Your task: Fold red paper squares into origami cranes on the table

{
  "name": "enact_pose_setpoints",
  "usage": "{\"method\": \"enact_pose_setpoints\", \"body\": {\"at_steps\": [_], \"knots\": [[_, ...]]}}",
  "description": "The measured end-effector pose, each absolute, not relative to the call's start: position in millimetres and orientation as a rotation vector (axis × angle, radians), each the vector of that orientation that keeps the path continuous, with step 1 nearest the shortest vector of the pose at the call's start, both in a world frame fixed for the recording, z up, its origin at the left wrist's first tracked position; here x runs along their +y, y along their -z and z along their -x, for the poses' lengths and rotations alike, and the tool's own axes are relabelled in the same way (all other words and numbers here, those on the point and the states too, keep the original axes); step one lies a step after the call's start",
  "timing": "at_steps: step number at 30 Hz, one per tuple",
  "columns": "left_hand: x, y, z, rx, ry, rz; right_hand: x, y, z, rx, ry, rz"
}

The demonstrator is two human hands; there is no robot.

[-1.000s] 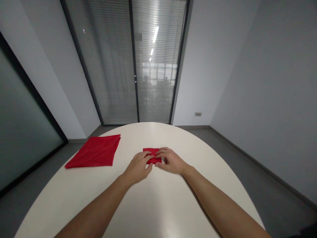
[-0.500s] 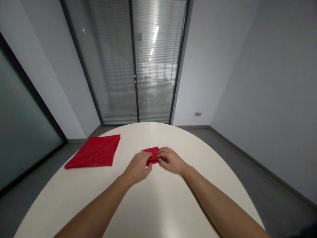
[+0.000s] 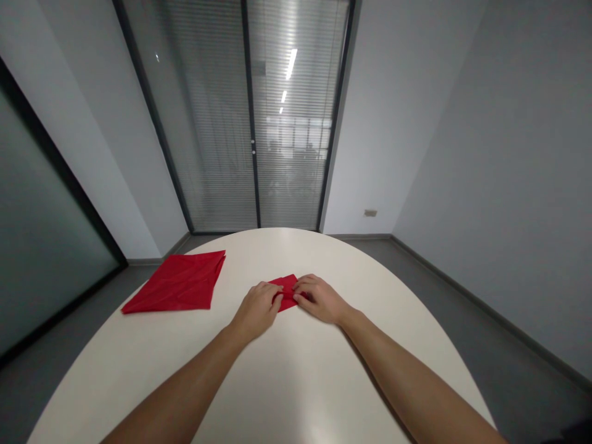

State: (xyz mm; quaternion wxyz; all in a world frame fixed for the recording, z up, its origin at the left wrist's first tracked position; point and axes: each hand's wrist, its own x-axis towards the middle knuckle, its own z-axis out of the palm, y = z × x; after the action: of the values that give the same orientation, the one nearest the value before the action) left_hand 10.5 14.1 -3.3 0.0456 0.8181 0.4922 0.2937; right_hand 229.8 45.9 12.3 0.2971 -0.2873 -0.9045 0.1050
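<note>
A small folded red cloth [image 3: 287,285] lies on the white table between my two hands. My left hand [image 3: 258,308] is closed on its left side, thumb drawn in against the fingers. My right hand [image 3: 321,299] pinches the right side, with fingers curled over the fabric and the thumb below them. A crease runs across the cloth between the fingertips. Both hands cover its outer ends, so its full outline is hidden. Farther left, a larger folded red cloth [image 3: 178,282] lies flat, touched by neither hand.
The round white table [image 3: 287,382] fills the lower view, its far edge curving before a glass partition with blinds [image 3: 217,154]. A wall outlet [image 3: 370,213] sits low on the back wall. Grey floor [image 3: 462,296] shows past the table's right edge.
My left thumb has moved up and in against the fingers, closing on the small cloth's left side. My right hand stays nearly where it was, and the larger cloth has not moved.
</note>
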Motion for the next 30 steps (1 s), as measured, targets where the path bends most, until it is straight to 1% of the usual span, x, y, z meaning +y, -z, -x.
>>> {"method": "enact_pose_setpoints", "body": {"at_steps": [9,16,22,30], "knots": [[15.4,2.3,-9.7,1.593,-0.866,-2.454,44.9,-11.4,-230.8,-2.382,-0.330,0.856],[15.1,3.7,-9.2,1.614,-0.869,-2.410,44.1,-11.1,-231.2,-2.382,-0.364,0.832],[18.3,4.5,-7.7,1.646,-0.839,-2.372,45.2,-9.3,-231.8,-2.401,-0.359,0.808],[15.8,1.4,-7.9,1.687,-0.821,-2.357,44.3,-8.8,-232.0,-2.385,-0.355,0.880]]}}
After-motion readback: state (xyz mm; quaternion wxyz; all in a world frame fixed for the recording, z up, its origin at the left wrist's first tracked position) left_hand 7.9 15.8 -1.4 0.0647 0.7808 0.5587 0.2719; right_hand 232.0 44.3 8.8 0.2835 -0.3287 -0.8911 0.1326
